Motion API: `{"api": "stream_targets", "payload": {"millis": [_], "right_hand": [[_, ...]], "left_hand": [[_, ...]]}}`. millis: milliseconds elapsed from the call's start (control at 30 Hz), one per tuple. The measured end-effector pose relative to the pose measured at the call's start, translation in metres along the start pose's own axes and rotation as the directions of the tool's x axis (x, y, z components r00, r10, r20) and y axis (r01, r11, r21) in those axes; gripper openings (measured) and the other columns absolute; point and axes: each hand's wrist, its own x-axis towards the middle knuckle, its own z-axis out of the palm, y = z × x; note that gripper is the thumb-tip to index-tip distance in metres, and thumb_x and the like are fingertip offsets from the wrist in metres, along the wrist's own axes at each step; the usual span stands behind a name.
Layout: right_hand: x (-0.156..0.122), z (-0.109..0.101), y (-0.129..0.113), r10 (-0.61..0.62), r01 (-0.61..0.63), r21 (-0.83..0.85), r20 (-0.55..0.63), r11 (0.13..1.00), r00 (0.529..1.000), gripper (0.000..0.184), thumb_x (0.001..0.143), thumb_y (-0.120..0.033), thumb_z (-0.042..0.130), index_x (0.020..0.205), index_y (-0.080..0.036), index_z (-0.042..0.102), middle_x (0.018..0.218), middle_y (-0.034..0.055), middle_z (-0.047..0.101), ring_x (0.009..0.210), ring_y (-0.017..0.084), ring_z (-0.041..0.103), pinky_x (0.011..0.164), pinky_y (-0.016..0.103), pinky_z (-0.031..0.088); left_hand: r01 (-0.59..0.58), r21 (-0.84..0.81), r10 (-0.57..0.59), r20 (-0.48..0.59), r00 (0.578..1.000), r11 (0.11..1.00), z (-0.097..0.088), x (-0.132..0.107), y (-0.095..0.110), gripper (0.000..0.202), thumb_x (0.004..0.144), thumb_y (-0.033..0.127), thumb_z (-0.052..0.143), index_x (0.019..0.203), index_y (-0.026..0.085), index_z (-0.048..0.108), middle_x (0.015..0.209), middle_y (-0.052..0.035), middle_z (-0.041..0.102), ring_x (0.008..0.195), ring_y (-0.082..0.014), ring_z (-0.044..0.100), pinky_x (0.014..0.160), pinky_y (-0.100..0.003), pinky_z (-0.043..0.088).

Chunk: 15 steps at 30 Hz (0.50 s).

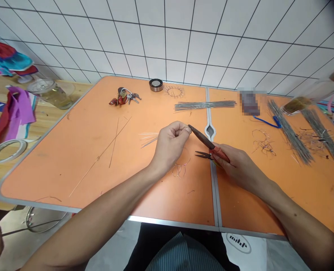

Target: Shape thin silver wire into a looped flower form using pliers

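My left hand (171, 145) is closed in a pinch over the middle of the orange table (51, 162). Whatever lies between its fingertips is too small to make out. Wrapped in my right hand (240, 162) are red-handled pliers (202, 136), their long dark jaws reaching to the left fingertips. Just below them show the parted jaws of small needle-nose pliers (203, 154); whether the right hand also holds these is hidden. Thin wire loops (179, 170) appear beneath my left hand. Several straight wire pieces (148, 138) stick out to its left.
Wire bundles (205, 105) lie at the back and at the right (289, 131). Keys (127, 97), a tape roll (156, 85) and a wire ring (174, 91) sit near the tiled wall. Long wires (99, 156) cross at left. A jar (299, 101) stands back right.
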Motion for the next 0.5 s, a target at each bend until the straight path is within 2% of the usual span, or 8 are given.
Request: {"api": "stream_targets", "payload": {"millis": [133,267,400,500], "right_hand": [[0.001,-0.002,0.000,-0.013,0.013,-0.005,0.011,1.000,1.000,0.030,0.114,-0.042,0.049,0.090,-0.027,0.059,0.085,0.0017,0.068,0.076,0.021,0.063,0.065,0.033,0.043],[0.003,-0.003,0.002,-0.047,0.046,-0.030,-0.016,0.998,0.999,0.026,0.113,-0.037,0.049,0.096,-0.026,0.065,0.088,0.0034,0.069,0.077,0.021,0.064,0.067,0.033,0.045],[0.005,-0.001,0.006,-0.114,0.110,-0.086,-0.046,0.990,0.992,0.021,0.109,-0.027,0.051,0.095,-0.026,0.067,0.088,0.0040,0.070,0.075,0.020,0.065,0.066,0.032,0.045],[0.004,0.000,0.011,-0.149,0.138,-0.122,-0.093,0.983,0.984,0.019,0.108,-0.024,0.053,0.095,-0.025,0.067,0.089,0.0039,0.070,0.074,0.019,0.065,0.063,0.030,0.044]], "left_hand": [[0.118,-0.100,-0.115,0.041,0.993,0.988,-0.001,0.001,0.000,0.019,0.090,0.029,0.071,0.076,0.019,0.064,0.064,0.0053,0.041,0.057,-0.0097,0.030,0.055,-0.025,0.024],[0.228,-0.220,-0.206,0.119,0.971,0.948,-0.002,0.004,-0.001,0.014,0.083,0.027,0.073,0.076,0.019,0.064,0.060,0.0069,0.037,0.053,-0.0076,0.025,0.050,-0.024,0.017],[0.312,-0.296,-0.254,0.218,0.942,0.903,-0.005,0.008,-0.003,0.010,0.082,0.023,0.071,0.077,0.018,0.064,0.057,0.0084,0.034,0.049,-0.0064,0.019,0.047,-0.023,0.011],[0.339,-0.316,-0.268,0.247,0.931,0.886,-0.005,0.009,-0.003,0.011,0.082,0.022,0.071,0.076,0.018,0.063,0.056,0.0089,0.033,0.049,-0.0058,0.017,0.046,-0.022,0.011]]}}
